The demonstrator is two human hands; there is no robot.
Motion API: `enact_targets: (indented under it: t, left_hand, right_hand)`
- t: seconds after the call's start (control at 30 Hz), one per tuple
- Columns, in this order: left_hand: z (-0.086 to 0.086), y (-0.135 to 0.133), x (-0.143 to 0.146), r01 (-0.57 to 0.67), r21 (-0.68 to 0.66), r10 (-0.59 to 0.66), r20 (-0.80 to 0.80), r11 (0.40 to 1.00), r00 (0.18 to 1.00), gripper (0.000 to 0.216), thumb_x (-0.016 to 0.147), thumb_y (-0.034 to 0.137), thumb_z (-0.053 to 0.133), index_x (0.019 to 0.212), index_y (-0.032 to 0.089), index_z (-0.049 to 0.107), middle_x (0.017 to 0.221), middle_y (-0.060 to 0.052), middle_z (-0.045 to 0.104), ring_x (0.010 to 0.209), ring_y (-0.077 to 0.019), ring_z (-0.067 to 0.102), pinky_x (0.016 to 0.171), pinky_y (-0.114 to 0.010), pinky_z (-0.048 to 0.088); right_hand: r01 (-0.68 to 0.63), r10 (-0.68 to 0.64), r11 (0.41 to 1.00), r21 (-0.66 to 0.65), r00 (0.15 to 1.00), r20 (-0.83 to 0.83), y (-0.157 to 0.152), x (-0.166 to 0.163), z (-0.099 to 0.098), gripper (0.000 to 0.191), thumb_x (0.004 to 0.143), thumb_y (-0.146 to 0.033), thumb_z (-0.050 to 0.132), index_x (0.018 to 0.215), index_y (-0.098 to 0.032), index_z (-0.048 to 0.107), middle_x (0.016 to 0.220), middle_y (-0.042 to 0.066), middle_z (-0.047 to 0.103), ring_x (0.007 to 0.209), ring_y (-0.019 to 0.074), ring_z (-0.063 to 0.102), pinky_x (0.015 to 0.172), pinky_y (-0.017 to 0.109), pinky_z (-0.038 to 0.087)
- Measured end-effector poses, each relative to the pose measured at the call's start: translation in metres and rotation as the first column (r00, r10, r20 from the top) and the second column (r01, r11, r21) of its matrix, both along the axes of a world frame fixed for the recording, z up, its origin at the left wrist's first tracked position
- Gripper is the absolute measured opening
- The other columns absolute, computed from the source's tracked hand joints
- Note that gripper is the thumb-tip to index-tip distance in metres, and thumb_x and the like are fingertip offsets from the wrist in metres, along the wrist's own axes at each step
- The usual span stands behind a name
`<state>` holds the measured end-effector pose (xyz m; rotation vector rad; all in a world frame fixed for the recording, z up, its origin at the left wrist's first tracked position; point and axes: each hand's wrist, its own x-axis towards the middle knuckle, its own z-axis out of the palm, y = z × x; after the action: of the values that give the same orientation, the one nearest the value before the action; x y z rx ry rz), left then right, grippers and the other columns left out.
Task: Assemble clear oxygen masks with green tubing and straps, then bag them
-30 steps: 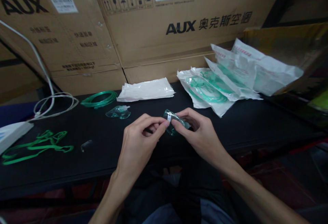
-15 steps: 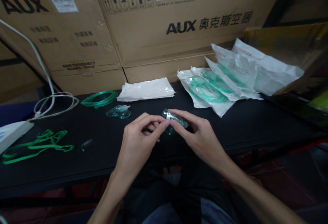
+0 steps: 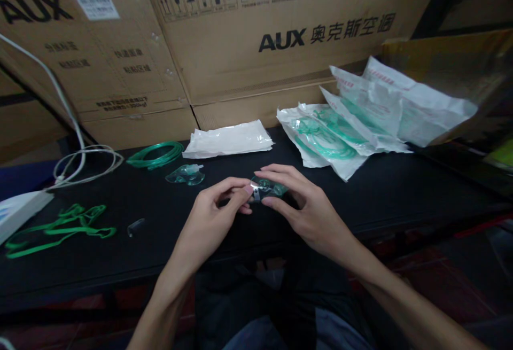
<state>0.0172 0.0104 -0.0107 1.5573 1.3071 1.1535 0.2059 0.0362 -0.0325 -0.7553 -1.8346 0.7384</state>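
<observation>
Between my hands is a clear, green-tinted oxygen mask (image 3: 265, 187), held just above the black table. My left hand (image 3: 227, 200) pinches its left edge between thumb and fingers. Curved around the right side of the mask is my right hand (image 3: 298, 197), its thumb below and its fingers above. A small shiny patch shows on the mask beside the left thumb. My fingers cover part of its outline. Beyond the left hand, a similar clear green mask-shaped piece (image 3: 186, 175) with a pale connector lies on the table.
Coiled green tubing (image 3: 155, 155) and a folded white package (image 3: 228, 139) lie toward the back. Bagged mask sets (image 3: 328, 139) are at the right. Green elastic straps (image 3: 74, 227), a small clear tube (image 3: 136, 226) and a white cable (image 3: 82, 149) lie left. Cardboard boxes (image 3: 224, 72) stand behind.
The mask has turned in my hands and dropped slightly. My left hand has shifted a little left, and the right thumb and fingers have spread wider around it.
</observation>
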Motion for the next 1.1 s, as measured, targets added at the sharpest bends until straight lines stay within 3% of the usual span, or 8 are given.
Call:
enact_targets:
  t: [0.43,0.67,0.9,1.1]
  left_hand:
    - [-0.011,0.008,-0.005,0.012,-0.113,-0.004,0.076,0.994,0.997,0.025,0.085,0.036,0.071,0.100,0.017,0.076,0.080,-0.002,0.073,0.062,-0.0119,0.066,0.060,-0.021,0.056]
    - [-0.007,0.007,-0.006,-0.005,0.005,0.005,-0.004,1.000,1.000,0.019,0.087,0.033,0.068,0.093,0.018,0.078,0.085,-0.002,0.074,0.075,-0.0142,0.067,0.070,-0.023,0.056]
    - [-0.001,0.005,-0.013,0.065,-0.045,-0.064,0.018,0.997,0.998,0.018,0.082,0.030,0.075,0.096,0.018,0.076,0.074,0.001,0.073,0.072,-0.0126,0.070,0.070,-0.019,0.056]
    - [-0.003,0.004,-0.014,0.090,-0.022,-0.089,0.050,0.996,0.995,0.028,0.080,0.031,0.080,0.104,0.019,0.073,0.088,-0.001,0.076,0.072,-0.0125,0.072,0.070,-0.019,0.059]
  right_hand:
    - [-0.015,0.015,1.000,0.017,0.999,0.034,0.003,0.000,-0.004,0.042,0.086,-0.012,0.069,0.125,-0.028,0.069,0.129,0.007,0.063,0.124,0.0218,0.060,0.106,0.036,0.051]
    - [0.005,-0.005,1.000,0.002,0.998,0.062,0.001,-0.002,-0.004,0.037,0.087,-0.011,0.070,0.121,-0.022,0.071,0.123,0.007,0.071,0.117,0.0203,0.066,0.105,0.035,0.050]
    - [0.048,-0.046,0.999,-0.022,0.998,0.053,-0.001,-0.005,0.000,0.030,0.085,-0.010,0.070,0.113,-0.020,0.073,0.112,0.005,0.077,0.104,0.0188,0.072,0.094,0.029,0.053]
    - [0.045,-0.045,0.999,-0.007,0.998,0.051,-0.004,-0.005,0.002,0.024,0.087,-0.011,0.068,0.109,-0.020,0.073,0.104,0.001,0.078,0.093,0.0150,0.072,0.086,0.024,0.053]
